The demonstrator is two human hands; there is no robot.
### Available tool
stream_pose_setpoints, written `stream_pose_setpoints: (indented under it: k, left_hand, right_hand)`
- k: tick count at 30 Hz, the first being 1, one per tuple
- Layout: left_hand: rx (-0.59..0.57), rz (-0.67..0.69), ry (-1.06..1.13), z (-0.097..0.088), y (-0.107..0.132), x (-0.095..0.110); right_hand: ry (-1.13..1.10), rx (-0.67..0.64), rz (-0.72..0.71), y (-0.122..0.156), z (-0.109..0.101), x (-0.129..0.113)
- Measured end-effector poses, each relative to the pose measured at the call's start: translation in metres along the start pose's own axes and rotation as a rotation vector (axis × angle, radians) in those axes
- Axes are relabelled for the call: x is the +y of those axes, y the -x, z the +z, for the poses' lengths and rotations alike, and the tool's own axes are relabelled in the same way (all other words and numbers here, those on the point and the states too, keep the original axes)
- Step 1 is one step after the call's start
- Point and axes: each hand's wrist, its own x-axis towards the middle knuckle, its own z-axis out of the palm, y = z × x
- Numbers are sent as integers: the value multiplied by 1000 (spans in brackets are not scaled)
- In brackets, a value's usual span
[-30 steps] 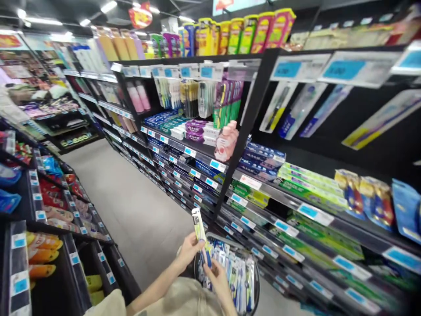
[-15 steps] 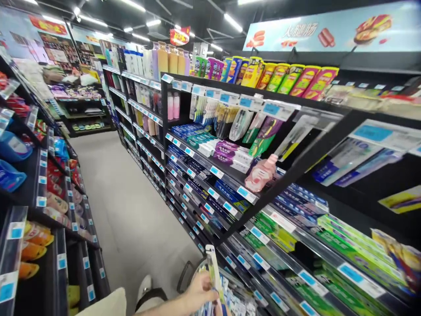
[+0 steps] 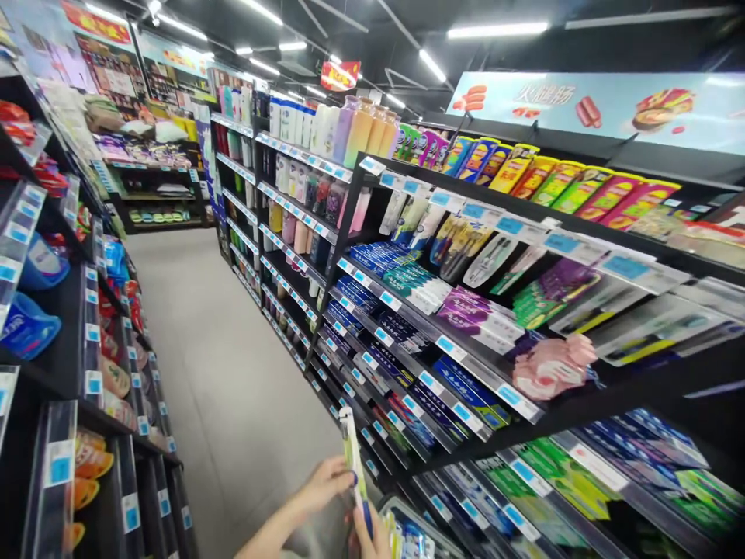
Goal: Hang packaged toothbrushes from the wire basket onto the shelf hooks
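The left hand grasps a slim package about midway along, fingers bent round its side. The package is tilted near the bottom of the view, its pale top end free. The right hand grips the lower end; part of this hand is cut off by the frame. Risk noted: the hold appears light, and should either set of fingers loosen, the package could slide down and drop. To its right, a basket holds more packs, and a dropped piece could be lost among them.

Surroundings: at far left, a shelf unit carries blue pouches and orange packs. The floor between the units shows no obstruction. On the right, a rack with cartons and pink bottles stands close beyond the basket; its edge could catch a forearm reaching that way.
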Motion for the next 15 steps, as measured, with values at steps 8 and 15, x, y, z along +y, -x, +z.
stream_pose_setpoints:
  k: [8, 15]
  left_hand:
    - [295, -126, 32, -42, 4, -5]
    - [341, -196, -23, -97, -21, 6]
  right_hand:
    - [-45, -32, -145, -98, -26, -89]
    - [-160, 127, -342, -216, -41, -199]
